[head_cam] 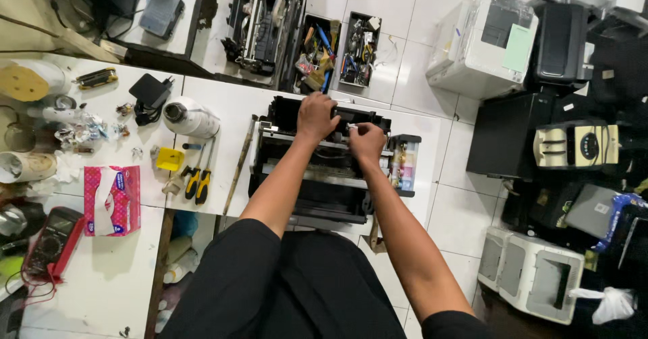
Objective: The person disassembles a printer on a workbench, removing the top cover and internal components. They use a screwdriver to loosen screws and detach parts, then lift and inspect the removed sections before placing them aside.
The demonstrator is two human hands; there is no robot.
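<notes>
A black printer with its cover off (317, 190) sits on the white worktable (229, 109) in front of me, its ink tank block (403, 163) on the right side. My left hand (316, 116) rests on the printer's far top edge, fingers curled over a black part there. My right hand (366, 142) is just beside it, pinching a small pale piece over the printer's inner rail. Both forearms reach out over the machine from my black sleeves.
Two yellow-handled screwdrivers (197, 180), a long thin rod (239, 167), a white roll (191, 118), a black adapter (150, 93), a pink tissue pack (111, 199) and a multimeter (50, 241) lie left. Tool trays (337, 52) sit beyond; several printers (482, 42) crowd the floor at right.
</notes>
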